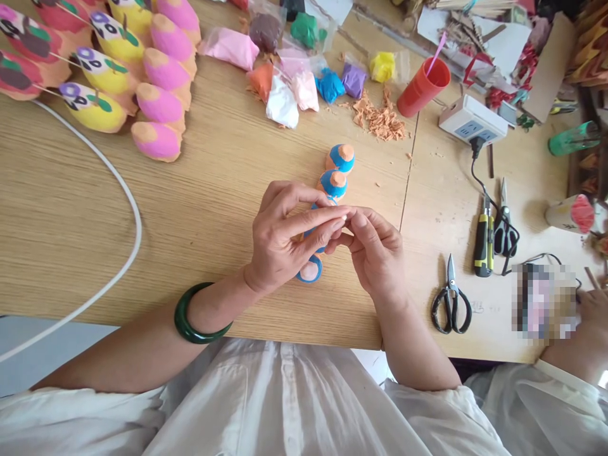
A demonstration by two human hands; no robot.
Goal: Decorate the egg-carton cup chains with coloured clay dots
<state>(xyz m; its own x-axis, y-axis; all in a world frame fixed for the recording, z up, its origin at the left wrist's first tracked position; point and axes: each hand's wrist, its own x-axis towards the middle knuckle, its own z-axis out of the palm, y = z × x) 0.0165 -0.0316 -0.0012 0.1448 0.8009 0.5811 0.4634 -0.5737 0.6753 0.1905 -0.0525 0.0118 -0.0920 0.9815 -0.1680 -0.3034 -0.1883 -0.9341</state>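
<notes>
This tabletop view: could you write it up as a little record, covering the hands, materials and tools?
Left hand: thumb and index finger pinching a small white bit; dark green bangle on forearm
Right hand: fingertips meeting the left's; anything held is hidden
Under the hands: row of blue-and-orange pieces, partly hidden
Materials: bagged coloured lumps, orange shavings
Tools, at right: two pairs of scissors, yellow-and-black tool
Red cup: pink stick inside
Upper left: painted shapes
</notes>
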